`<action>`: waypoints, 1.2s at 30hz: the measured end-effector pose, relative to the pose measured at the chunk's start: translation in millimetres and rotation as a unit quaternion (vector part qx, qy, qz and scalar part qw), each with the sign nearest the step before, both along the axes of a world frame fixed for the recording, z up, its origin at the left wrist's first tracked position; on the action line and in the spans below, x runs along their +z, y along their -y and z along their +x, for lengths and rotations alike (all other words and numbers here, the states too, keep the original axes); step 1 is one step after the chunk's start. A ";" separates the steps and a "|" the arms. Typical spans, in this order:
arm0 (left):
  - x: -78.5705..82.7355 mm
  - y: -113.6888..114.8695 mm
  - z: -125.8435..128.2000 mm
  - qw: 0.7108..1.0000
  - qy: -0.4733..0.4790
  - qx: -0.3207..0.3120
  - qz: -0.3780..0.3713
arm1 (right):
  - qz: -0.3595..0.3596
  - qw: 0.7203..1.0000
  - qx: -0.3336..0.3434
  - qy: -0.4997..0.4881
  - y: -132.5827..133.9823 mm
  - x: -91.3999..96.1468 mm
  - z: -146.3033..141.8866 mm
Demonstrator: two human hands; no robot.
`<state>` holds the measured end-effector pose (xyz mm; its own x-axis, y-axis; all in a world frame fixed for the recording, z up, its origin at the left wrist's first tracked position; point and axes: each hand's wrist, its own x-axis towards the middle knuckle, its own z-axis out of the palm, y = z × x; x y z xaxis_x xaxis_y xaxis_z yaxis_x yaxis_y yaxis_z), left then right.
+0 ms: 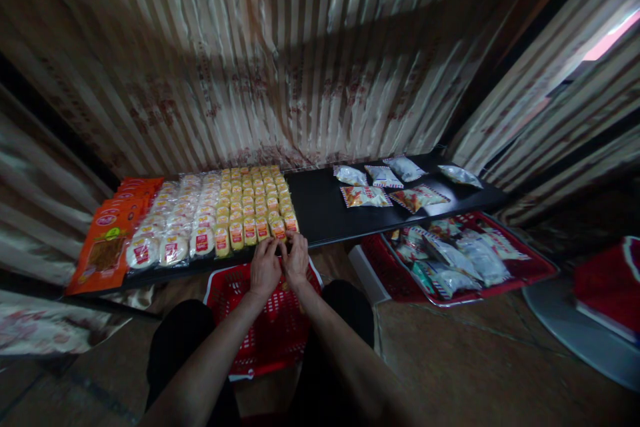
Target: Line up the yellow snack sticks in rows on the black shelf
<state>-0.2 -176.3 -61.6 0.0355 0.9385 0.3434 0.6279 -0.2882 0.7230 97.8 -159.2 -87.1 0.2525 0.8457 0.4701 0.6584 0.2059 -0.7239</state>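
Note:
My left hand (265,267) and my right hand (295,259) are close together at the shelf's front edge. Their fingers are closed around the lower end of a small wrapped yellow cake (277,229) with a red label, in the front of the rows. Some fingertips are hidden behind the hands. Rows of similar yellow packs (249,197) stretch back from there. To their left lie round white wrapped cakes (202,241) with red labels. Directly beneath my hands, between my knees, is a red plastic basket (250,347).
A black shelf (315,213) carries everything, with orange packets (103,243) at its left end and several scattered snack bags (367,197) on its right. Below right, a red basket (543,267) holds more bags. A striped curtain (310,67) hangs behind; a grey round surface (560,327) stands at far right.

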 end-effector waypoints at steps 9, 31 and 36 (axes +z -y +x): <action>-3.0 -2.7 -10.6 0.992 -0.110 -0.038 0.047 | 0.010 0.999 0.011 -0.040 -1.5 -0.3 -0.4; -20.7 -6.3 -10.1 0.936 -0.286 0.010 0.207 | 0.066 0.998 0.010 0.004 -23.8 18.3 23.6; -16.3 -13.8 -5.0 0.934 -0.273 0.038 0.230 | 0.027 1.000 0.004 -0.015 -52.0 17.0 26.7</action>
<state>-5.2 -162.5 -77.8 0.2615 0.7039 0.6605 0.8978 -0.4285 0.1013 124.5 -107.2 -70.1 0.2596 0.8215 0.5077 0.6349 0.2509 -0.7307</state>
